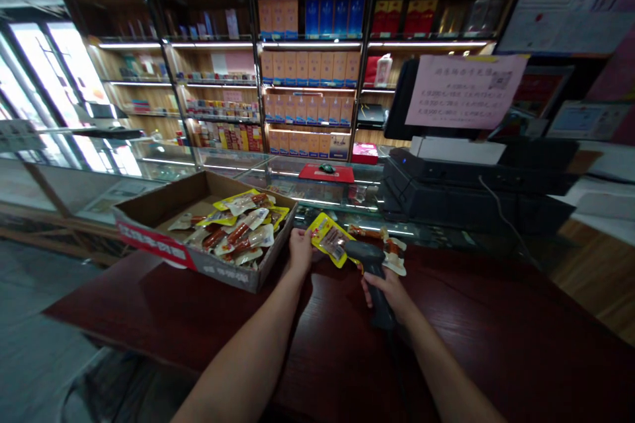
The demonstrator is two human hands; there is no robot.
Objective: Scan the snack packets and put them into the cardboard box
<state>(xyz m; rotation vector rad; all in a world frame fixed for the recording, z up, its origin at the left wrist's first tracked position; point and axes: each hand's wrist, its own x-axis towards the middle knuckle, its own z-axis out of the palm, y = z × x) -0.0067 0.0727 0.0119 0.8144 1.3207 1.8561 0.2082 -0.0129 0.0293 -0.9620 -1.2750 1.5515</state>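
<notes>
The fingers of the left hand [300, 251] are closed in a pinch on the left edge of the yellow packet [327, 238], so this packet is already in hold, above the bench [456, 330]. The fingers of the right hand [391, 294] are wrapped around the handle of the dark scanner [381, 307]; whether one finger presses a trigger, I cannot tell.

The relation which matters most, in my judgement, is between the scanner's head and the packet's printed face. The packet lies just to the right of the left fingers, and its long axis slants from upper left down to lower right. Its printed side is turned up toward the camera. The scanner's head points leftward, at the packet's right part, and it covers the edge there; whether they touch is not clear. Its handle runs downward and slightly to the right, through the right hand. The left hand is the nearer one to the packet.

Farther out, the sausage packets [395, 256] lie behind the scanner, to its right. The cardboard box [206, 264], with more packets inside, stands just left of the left hand.
</notes>
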